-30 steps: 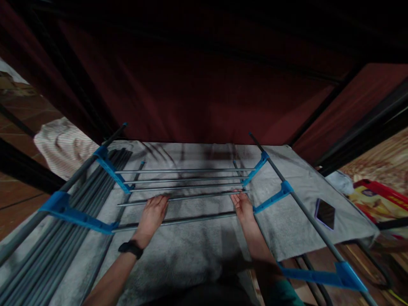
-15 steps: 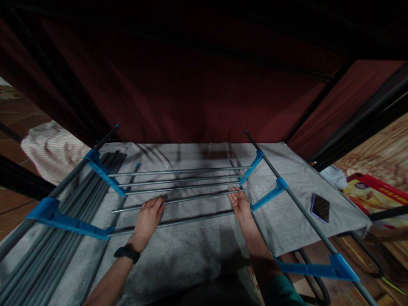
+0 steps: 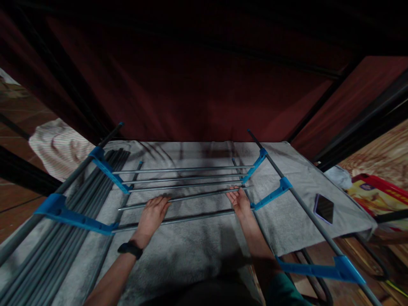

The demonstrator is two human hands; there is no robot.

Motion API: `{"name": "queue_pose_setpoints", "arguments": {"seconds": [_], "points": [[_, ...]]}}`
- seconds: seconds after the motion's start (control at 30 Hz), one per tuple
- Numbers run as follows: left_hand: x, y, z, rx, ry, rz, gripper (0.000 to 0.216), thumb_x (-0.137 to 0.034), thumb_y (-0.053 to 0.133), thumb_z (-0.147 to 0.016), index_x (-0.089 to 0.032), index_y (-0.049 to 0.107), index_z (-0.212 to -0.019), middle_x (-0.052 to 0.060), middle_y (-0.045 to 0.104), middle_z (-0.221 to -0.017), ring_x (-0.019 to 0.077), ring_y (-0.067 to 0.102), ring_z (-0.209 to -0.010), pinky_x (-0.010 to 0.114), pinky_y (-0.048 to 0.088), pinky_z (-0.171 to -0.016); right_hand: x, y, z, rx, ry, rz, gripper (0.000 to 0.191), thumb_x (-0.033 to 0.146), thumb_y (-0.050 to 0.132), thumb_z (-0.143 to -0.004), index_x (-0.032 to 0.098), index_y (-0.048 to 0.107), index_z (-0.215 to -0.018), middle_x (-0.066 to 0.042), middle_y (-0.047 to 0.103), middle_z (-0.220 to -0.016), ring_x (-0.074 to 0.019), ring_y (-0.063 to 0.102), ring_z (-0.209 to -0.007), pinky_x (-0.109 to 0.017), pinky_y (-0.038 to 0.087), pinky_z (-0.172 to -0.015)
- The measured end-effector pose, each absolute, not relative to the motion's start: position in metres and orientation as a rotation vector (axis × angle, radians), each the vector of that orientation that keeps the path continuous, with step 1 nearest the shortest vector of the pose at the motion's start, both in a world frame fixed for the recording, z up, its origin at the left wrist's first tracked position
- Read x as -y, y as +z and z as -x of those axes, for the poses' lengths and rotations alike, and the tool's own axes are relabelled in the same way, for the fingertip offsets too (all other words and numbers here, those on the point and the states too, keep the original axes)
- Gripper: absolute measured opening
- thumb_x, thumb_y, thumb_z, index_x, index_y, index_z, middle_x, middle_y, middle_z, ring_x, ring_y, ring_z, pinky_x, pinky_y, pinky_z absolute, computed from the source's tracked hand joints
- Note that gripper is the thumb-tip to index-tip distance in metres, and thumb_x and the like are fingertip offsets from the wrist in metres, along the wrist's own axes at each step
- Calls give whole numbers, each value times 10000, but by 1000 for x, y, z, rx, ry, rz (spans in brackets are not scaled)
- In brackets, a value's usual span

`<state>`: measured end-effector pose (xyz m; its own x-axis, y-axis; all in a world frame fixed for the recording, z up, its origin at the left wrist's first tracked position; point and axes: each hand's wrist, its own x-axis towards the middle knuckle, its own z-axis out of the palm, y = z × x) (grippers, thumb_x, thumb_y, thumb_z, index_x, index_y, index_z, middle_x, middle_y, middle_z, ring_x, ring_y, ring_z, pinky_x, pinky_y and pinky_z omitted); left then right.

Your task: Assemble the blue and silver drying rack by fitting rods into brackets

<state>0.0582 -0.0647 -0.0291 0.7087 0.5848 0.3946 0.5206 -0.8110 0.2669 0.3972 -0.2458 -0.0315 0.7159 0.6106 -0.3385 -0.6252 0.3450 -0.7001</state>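
A loose thin grey metal rod (image 3: 197, 196) lies crosswise in both my hands, its left end free. My left hand (image 3: 154, 216) is wrapped over it from above, left of the middle. Near its right end, my right hand (image 3: 239, 203) holds it between thumb and fingers, palm turned up. The rod is above a frame of grey tubes with blue plastic brackets; a left bracket (image 3: 79, 219) and a right bracket (image 3: 270, 198) flank it. Nearer me, another crossbar (image 3: 197, 218) runs between these two brackets. Three crossbars span the farther bracket pair, the middle one (image 3: 191, 179) among them.
Several grey tubes (image 3: 73, 212) lie bundled at left on the grey cloth (image 3: 197, 255). At right are a phone (image 3: 324, 208) and a red-and-yellow package (image 3: 376, 193). A dark red panel (image 3: 204, 93) rises behind. Another blue bracket (image 3: 321, 268) juts out at lower right.
The view has shifted slightly, so most things appear a little farther right. Both hands keep their hold on the rod, which stays in nearly the same place between the brackets.
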Motion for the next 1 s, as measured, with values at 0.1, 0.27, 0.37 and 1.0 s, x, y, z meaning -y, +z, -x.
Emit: {"name": "queue_pose_setpoints", "arguments": {"seconds": [0.1,0.27,0.37,1.0], "points": [[64,-30,-58,-933,703,-2754,346,-378,426,-1031,-200,711,-1117,137,749,-1083,316,687,-1016,471,518,-935,244,-33,-393,2,834,925,120,299,599,-980,213,660,-922,-8,788,-852,-145,746,-822,-333,608,-878],[65,-28,-57,-948,694,-2738,303,-352,451,-1016,-210,709,-1089,132,740,-1064,303,681,-999,458,525,-928,241,-36,-386,30,908,953,68,246,716,-875,194,674,-891,-48,799,-869,-182,760,-824,-351,621,-862],[67,-27,-57,-942,706,-2743,292,-337,455,-1009,-205,706,-1082,128,737,-1044,306,674,-991,462,525,-921,236,-38,-381,28,948,974,112,234,763,-820,196,664,-856,-57,791,-823,-199,762,-778,-357,635,-817],[74,-20,-61,-1322,718,-2613,307,-271,451,-955,-220,735,-1062,137,722,-1024,325,636,-1033,525,407,-1011,232,-33,-385,-185,838,980,130,268,636,-957,240,622,-831,11,719,-704,-135,716,-687,-272,634,-711]]}}
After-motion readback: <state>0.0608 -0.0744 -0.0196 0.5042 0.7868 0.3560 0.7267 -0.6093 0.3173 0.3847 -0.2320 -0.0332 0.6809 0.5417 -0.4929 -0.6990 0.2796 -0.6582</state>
